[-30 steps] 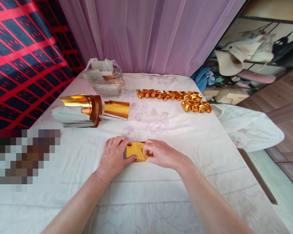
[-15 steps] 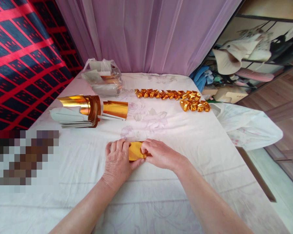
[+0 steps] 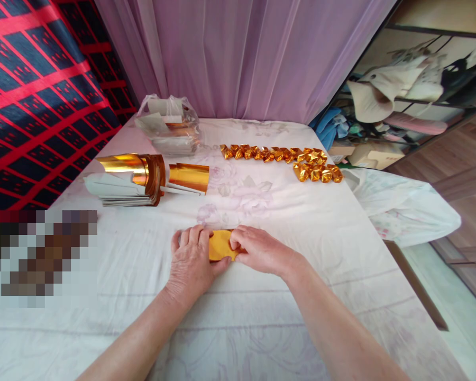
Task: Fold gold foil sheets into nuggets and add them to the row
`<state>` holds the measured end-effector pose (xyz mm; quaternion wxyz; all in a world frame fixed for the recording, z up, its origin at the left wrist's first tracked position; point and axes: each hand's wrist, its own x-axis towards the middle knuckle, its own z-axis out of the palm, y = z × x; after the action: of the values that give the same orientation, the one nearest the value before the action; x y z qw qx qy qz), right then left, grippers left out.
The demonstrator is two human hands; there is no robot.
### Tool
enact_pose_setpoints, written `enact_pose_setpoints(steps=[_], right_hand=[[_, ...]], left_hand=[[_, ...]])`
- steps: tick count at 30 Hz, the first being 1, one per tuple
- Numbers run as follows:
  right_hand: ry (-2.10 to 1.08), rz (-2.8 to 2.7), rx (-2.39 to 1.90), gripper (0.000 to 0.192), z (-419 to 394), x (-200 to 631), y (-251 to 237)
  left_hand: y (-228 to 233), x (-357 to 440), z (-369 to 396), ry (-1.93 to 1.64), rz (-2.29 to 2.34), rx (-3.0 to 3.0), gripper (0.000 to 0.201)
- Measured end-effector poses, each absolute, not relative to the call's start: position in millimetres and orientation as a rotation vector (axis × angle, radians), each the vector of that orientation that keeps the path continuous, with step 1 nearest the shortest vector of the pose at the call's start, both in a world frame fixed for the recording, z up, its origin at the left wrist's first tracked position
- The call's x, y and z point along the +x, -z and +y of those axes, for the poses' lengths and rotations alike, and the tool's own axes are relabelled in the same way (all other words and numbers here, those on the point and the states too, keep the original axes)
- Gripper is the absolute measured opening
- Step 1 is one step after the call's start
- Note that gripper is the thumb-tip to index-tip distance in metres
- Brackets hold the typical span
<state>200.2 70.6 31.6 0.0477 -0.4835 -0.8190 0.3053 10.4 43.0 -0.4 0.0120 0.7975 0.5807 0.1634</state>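
1. Gold paper, the small folded sheet both hands work on, lies flat on the tabletop near its front middle, pinned between the two hands.
2. The tabletop is covered with a pale floral cloth; a purple curtain hangs behind it.
3. A stack of gold and grey sheets sits at the left of the tabletop, its top sheets curling upward, well apart from the hands.
4. A clear plastic bag with more sheets rests at the far left corner, beyond the stack.
5. A row of folded gold pieces lies along the far right side, bunched up at its right end.
6. The left hand lies palm down on the gold paper's left part, fingers stretched out and pressing, thumb along the near edge.
7. The right hand covers the paper's right end, its fingers curled in and pinching the paper's edge against the thumb.
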Motion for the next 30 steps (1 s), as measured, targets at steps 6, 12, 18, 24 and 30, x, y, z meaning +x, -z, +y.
enact_pose_setpoints(steps=[6, 12, 18, 24, 30], right_hand=[[-0.944, -2.501, -1.488, 0.015, 71.2, 199.9, -33.4], [-0.943, -2.521, -1.474, 0.017, 71.7, 200.1, -33.7], [-0.97, -2.521, -1.492, 0.015, 72.1, 202.0, -36.2], [-0.938, -2.499, -1.547, 0.007, 70.5, 194.5, -39.9], [-0.692, -2.5, -1.757, 0.033, 66.8, 177.6, -34.9]], left_hand=[[-7.8, -0.7, 49.6, -0.344, 1.75, 2.37, 0.049], [-15.3, -9.7, 57.5, -0.231, 1.67, 2.29, 0.042], [-20.4, -20.7, 63.2, -0.126, 1.568, 2.247, 0.047], [-16.7, -28.7, 67.8, -0.161, 1.489, 2.284, 0.046], [-15.3, -28.2, 68.2, -0.173, 1.504, 2.303, 0.046]])
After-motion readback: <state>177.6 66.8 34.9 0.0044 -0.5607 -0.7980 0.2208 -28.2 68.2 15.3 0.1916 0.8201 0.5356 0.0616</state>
